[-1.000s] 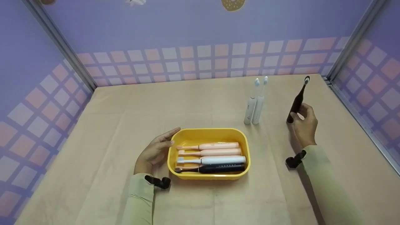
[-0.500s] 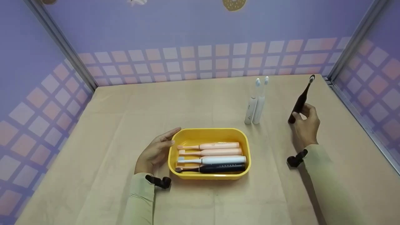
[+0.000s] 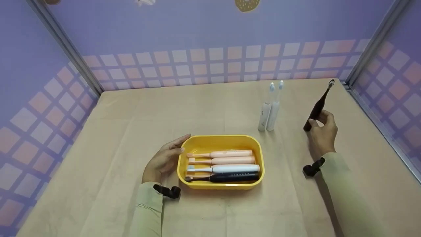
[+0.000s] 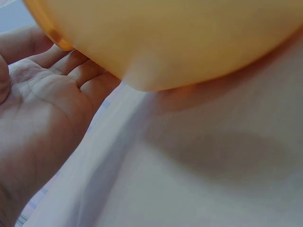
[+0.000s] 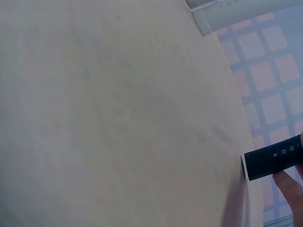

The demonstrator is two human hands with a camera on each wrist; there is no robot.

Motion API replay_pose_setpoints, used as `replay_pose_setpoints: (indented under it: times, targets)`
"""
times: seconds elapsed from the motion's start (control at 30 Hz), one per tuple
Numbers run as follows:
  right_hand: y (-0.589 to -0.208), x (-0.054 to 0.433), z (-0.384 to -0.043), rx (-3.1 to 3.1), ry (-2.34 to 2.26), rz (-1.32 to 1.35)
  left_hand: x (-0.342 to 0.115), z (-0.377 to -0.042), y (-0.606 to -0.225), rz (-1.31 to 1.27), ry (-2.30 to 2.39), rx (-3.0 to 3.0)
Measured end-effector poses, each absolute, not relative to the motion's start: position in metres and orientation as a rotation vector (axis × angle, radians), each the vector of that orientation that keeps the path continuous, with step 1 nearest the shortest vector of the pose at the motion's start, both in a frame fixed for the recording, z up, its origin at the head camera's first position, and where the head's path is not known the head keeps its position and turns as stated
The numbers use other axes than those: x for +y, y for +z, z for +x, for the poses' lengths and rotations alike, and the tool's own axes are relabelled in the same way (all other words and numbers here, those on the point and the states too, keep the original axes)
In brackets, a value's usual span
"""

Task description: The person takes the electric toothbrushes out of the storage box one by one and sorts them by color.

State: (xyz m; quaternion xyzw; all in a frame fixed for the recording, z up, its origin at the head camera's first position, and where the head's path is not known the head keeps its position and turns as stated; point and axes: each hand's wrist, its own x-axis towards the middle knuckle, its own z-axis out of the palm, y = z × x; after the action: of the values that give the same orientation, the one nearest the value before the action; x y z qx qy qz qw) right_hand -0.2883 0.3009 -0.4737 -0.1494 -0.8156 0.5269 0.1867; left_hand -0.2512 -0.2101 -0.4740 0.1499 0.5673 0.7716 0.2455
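Note:
My right hand (image 3: 324,133) holds a black electric toothbrush (image 3: 316,112) by its handle at the right. Its head points up and leans right, and its base is at or just above the tabletop. In the right wrist view, the toothbrush's lower handle (image 5: 270,160) shows small printed marks, with a fingertip against it. My left hand (image 3: 163,158) holds the left end of a yellow bin (image 3: 220,186), thumb at the rim and fingers along the outer wall. Inside lie pink toothbrushes (image 3: 233,160), a white toothbrush (image 3: 235,168) and another black toothbrush (image 3: 233,177).
Two white electric toothbrushes (image 3: 264,117) stand upright side by side, between the bin and my right hand. A beige cloth (image 3: 158,108) covers the table. Purple walls (image 3: 210,29) with a checked band enclose the back and both sides.
The black toothbrush in my right hand leans further right, its head shifting right while its base stays nearly in place. My left hand and the bin have hardly moved.

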Motion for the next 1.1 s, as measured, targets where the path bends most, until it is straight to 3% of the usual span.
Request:
replay_pose_setpoints:
  times: [1.1]
  targets:
    - [-0.4752,0.3017,-0.2848,-2.316,1.447,-0.398,-0.2107,-0.2511,-0.4726,0.402,2.087,1.568]
